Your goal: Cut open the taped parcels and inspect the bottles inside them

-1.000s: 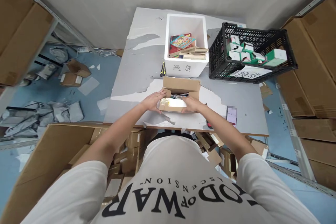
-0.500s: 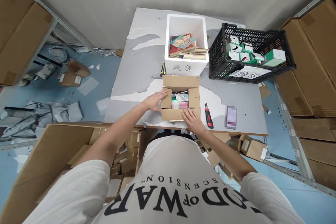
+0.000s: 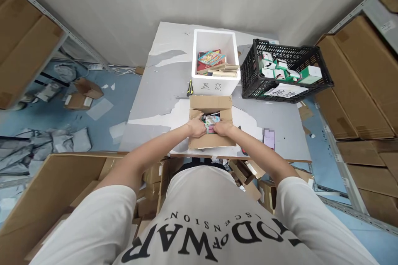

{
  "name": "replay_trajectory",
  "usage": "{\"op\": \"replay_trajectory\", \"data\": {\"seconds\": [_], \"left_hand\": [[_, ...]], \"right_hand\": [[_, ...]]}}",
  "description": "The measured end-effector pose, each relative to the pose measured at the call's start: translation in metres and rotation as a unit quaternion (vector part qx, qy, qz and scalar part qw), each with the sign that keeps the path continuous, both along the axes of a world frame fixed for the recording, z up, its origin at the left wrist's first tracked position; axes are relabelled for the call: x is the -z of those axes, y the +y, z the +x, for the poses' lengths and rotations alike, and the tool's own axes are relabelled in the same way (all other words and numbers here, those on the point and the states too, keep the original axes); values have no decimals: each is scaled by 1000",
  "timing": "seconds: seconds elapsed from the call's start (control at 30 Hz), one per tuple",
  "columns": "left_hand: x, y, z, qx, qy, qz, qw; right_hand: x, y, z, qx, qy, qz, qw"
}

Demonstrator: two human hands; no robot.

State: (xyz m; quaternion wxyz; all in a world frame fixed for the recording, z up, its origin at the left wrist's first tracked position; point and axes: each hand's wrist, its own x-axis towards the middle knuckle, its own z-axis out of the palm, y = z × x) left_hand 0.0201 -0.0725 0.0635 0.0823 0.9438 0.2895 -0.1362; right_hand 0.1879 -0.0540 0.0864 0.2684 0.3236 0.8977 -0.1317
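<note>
An open cardboard box [image 3: 212, 142] sits on the table close to my body, its flaps folded outward. Both of my hands reach into it from opposite sides. My left hand [image 3: 197, 127] is curled at the left inner side, thumb up by the contents. My right hand [image 3: 222, 127] bends inward at the right, its fingertips against a pink carton [image 3: 211, 130]. A white and light-blue packet [image 3: 212, 120] lies between the hands. What the fingers close on is largely hidden. Beside my right forearm, a red and black utility knife [image 3: 243, 151] is mostly covered.
Behind the box stands a white foam box [image 3: 199, 87] containing books. To its right, a black crate [image 3: 248, 78] holds green and white cartons. A yellow-black cutter [image 3: 190, 87] and a pixelated purple object [image 3: 269, 138] lie on the table [image 3: 144, 95]. Large cartons flank both sides.
Both hands have moved from the box's outer side and front flap into its interior, onto the contents. The right forearm now covers much of the utility knife. The view has shifted slightly.
</note>
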Motion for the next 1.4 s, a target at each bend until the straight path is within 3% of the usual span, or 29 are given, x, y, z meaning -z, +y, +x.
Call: {"op": "replay_trajectory", "data": {"seconds": [0.13,0.23,0.3,0.47,0.6,0.7,0.83,1.0,1.1,1.17,1.23,1.3,1.4], "left_hand": [[-19,-6,-3,-60,-23,57,996],[-29,-26,-11,-183,5,95,978],[-26,-43,-18,-270,23,105,957],[13,-69,-32,-408,-16,38,912],[46,-63,-41,-425,-112,1,898],[58,-56,-45,-429,-161,-8,889],[60,-52,-46,-429,-162,-9,889],[46,-56,-48,-431,-132,-5,893],[24,-52,-50,-433,-125,36,892],[9,-40,-48,-394,-125,68,908],[0,-20,-39,-307,-114,56,943],[0,4,-27,-212,-75,0,974],[16,35,-8,-205,-14,-27,978]], "right_hand": [[-11,-19,2,23,15,76,997],[-14,-36,22,132,12,169,977],[-5,-45,42,207,13,193,959],[46,-57,85,316,163,80,931],[82,-60,88,393,314,41,864],[92,-60,81,420,346,37,838],[95,-60,78,430,359,13,828],[79,-60,85,404,293,43,865],[50,-51,87,354,237,137,894],[28,-36,80,289,223,181,913],[13,-13,63,199,210,157,944],[11,12,40,108,175,99,973],[28,44,5,31,113,41,992]]}}
